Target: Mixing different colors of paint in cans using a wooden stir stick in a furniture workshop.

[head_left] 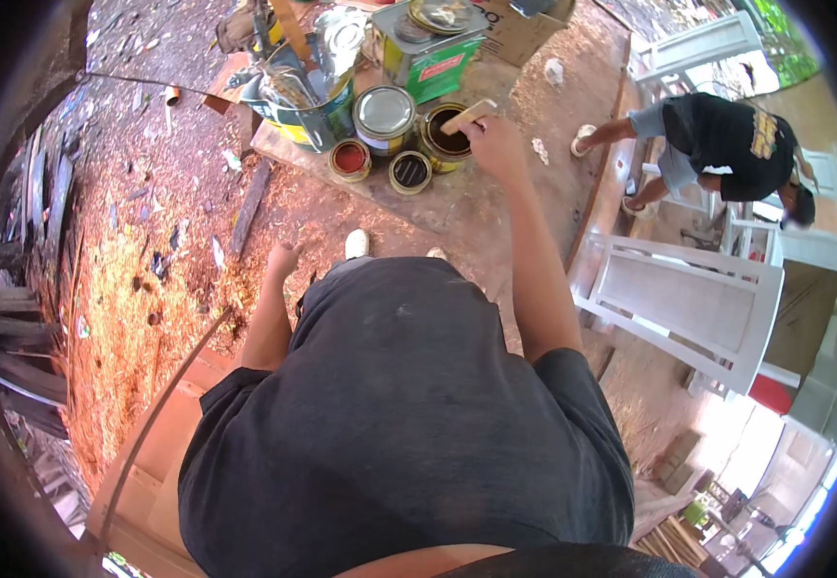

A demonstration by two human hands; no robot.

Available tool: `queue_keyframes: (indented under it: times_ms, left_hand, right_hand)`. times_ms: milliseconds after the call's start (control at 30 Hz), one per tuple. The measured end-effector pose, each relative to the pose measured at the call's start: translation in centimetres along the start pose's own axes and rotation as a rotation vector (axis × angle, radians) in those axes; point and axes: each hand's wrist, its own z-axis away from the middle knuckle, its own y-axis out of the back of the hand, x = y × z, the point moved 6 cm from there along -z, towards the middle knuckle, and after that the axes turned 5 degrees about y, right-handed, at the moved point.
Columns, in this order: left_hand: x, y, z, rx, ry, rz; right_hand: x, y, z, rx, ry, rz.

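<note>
My right hand is closed on a pale, flat wooden handle, held over an open can of dark brown liquid. Its lower end sits by the can's mouth, and I cannot tell whether it touches the liquid. Beside this can are a larger lidded can, a small can with reddish content and a small dark-filled can. Down on the left, my left hand hangs away from the cans, its fingers curled with nothing visible in them.
A bucket holding brushes and tools stands left of the cans, with a green-and-white square tin behind. White wooden panels stand at the right, where another person bends over. Wood shavings cover the left ground.
</note>
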Motion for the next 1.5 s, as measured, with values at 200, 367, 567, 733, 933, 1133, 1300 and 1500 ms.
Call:
queue_keyframes:
  times_ms: [200, 367, 567, 733, 933, 1133, 1300, 1500]
  left_hand:
    - [-0.4, -0.1, -0.6, 0.018, -0.016, -0.006]
    - [-1.1, -1.2, -1.5, -0.004, -0.014, -0.014]
    - [-0.7, -1.3, -0.7, -0.013, -0.005, 0.012]
    - [-2.3, -1.9, -0.9, 0.034, 0.006, 0.051]
    - [-2.3, -2.0, -1.9, -0.035, -0.029, 0.016]
    - [-1.8, -0.7, -1.6, -0.012, -0.011, 0.069]
    - [-2.6, -0.3, -2.3, -0.021, 0.009, 0.005]
    - [-1.3, 0.5, -2.1, 0.087, -0.073, -0.046]
  right_hand:
    - [1.0, 0.5, -0.1, 0.012, -0.034, -0.057]
    - [1.7, 0.4, -0.4, 0.076, -0.031, -0.004]
    - [1.7, -0.8, -0.6, 0.033, 0.039, -0.128]
    - [0.4, 0.4, -0.8, -0.011, -0.023, 0.083]
    - [2.5, -0.8, -0.9, 0.045, -0.091, -0.038]
    - [2.3, -1.6, -1.0, 0.036, -0.076, -0.057]
    - [2.5, -0.9, -0.7, 0.027, -0.127, 0.061]
    - [3.0, -0.7, 0.1, 0.130, -0.109, 0.014]
